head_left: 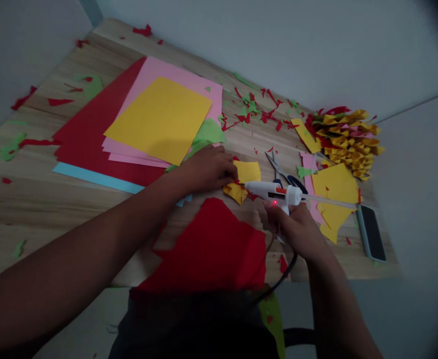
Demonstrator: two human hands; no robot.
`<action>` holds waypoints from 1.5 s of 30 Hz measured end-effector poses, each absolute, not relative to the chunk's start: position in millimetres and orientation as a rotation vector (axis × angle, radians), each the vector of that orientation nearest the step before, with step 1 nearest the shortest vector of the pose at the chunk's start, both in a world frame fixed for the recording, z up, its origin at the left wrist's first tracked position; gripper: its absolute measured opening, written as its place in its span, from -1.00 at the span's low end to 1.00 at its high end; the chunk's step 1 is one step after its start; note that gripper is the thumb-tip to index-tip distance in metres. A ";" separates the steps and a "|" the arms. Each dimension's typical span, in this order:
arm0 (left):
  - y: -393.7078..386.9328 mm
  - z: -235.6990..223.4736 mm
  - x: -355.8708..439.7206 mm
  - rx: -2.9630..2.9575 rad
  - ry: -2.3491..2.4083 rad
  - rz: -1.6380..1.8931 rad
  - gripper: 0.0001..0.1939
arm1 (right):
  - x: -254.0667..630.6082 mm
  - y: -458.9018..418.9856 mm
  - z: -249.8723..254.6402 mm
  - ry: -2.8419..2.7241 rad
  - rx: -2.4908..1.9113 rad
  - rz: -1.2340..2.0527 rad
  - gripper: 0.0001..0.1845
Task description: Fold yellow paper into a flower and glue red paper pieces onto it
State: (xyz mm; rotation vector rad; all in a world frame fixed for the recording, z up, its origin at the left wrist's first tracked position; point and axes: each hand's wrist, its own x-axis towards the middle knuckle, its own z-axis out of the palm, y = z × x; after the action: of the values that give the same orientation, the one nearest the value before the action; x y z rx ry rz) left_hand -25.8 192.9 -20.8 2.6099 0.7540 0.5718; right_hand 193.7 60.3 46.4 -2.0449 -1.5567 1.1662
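Observation:
My right hand (294, 224) grips a white hot glue gun (275, 192) with a red light lit and a clear glue stick (331, 200) out of its back. Its nozzle points left at a small folded yellow paper (236, 193), close to or touching it. My left hand (213, 167) lies low over the table with curled fingers, the tips pinched at that folded paper's upper edge. Beside the fingertips is a flat yellow paper piece (249, 171). Scissors (279, 172) lie just behind the glue gun, partly hidden by it.
Yellow (159, 119), pink and red sheets are stacked at left. Torn red paper (211, 244) lies at the front edge. A bundle of folded paper pieces (348, 137) stands back right, near yellow scraps (334, 189) and a phone (370, 232). A black cord (284, 276) hangs down.

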 end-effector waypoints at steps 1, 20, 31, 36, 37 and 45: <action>192.8 -20.2 -25.7 2.607 0.756 0.569 -0.85 | 194.2 59.9 45.5 -1.525 -2.023 1.182 -0.49; 192.6 -20.2 -26.4 2.589 0.747 0.553 -0.85 | 194.3 52.0 34.8 -1.467 -1.885 1.252 -0.42; 191.5 -20.2 -25.7 2.595 0.772 0.537 -0.84 | 192.8 53.6 41.3 -1.444 -1.951 1.226 -0.48; 192.4 -22.6 -26.0 2.615 0.759 0.568 -0.84 | 189.8 53.2 44.5 -1.437 -1.997 1.185 -0.44; 192.4 -22.8 -26.0 2.614 0.754 0.575 -0.84 | 189.0 53.4 45.0 -1.432 -1.992 1.191 -0.44; 191.9 -20.6 -25.8 2.605 0.751 0.561 -0.84 | 189.3 53.5 44.7 -1.378 -1.992 1.211 -0.50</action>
State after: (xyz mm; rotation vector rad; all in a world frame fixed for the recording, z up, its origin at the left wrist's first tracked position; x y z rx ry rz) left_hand -25.8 191.9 -20.6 2.6055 0.7509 0.5611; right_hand 189.3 53.5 44.7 -1.9919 -1.3781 1.2107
